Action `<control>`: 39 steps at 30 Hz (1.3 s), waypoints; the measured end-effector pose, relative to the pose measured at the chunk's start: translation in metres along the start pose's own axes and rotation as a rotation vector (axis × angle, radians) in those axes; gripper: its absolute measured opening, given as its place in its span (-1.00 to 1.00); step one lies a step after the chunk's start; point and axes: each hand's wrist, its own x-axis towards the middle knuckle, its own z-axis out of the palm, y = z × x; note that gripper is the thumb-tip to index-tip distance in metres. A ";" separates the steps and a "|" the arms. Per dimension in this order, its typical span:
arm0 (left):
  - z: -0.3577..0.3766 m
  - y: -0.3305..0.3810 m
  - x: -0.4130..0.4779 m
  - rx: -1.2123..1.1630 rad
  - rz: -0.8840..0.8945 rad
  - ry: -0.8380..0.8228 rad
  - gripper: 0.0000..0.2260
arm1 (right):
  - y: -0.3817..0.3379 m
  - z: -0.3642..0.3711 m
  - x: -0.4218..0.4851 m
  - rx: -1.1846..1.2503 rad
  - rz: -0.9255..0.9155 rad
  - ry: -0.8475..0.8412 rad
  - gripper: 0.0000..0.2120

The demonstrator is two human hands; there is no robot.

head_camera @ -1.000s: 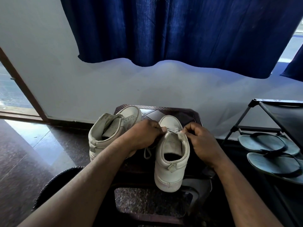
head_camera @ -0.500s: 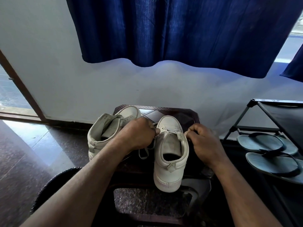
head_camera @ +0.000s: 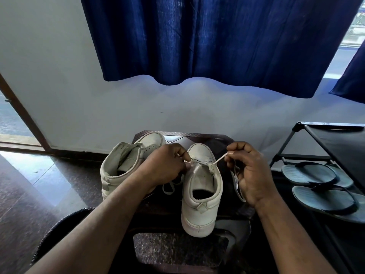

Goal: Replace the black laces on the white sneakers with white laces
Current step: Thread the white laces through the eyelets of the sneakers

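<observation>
On the dark stool [head_camera: 222, 139] a white sneaker [head_camera: 201, 206] stands heel-near; the left hand [head_camera: 166, 167] pinches its eyelet edge; the right hand [head_camera: 249, 172] pinches the white lace [head_camera: 219, 159] taut; second sneaker [head_camera: 120, 169] on the stool's left; shoe rack [head_camera: 335, 141] to its right; beyond it, white wall [head_camera: 98, 105] and blue curtain [head_camera: 217, 36].

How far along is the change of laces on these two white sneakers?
Done: no black lace shows on either shoe. In hand: the white lace reaches the top eyelets of the sneaker between the hands; the right hand pulls one end taut, the left hand pinches it on the other side. Left: tying it, and the other sneaker, which shows no lace.
</observation>
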 end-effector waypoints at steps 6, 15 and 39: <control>0.006 0.004 0.004 -0.098 0.066 0.117 -0.89 | -0.011 0.001 -0.006 0.031 -0.165 -0.025 -0.76; 0.023 0.034 -0.004 -0.247 0.398 -0.088 -0.88 | -0.020 0.011 -0.025 -0.101 -0.414 -0.122 -0.86; 0.019 0.047 -0.010 -0.419 0.519 0.023 -0.67 | -0.023 0.009 -0.025 -0.175 -0.450 -0.032 -0.90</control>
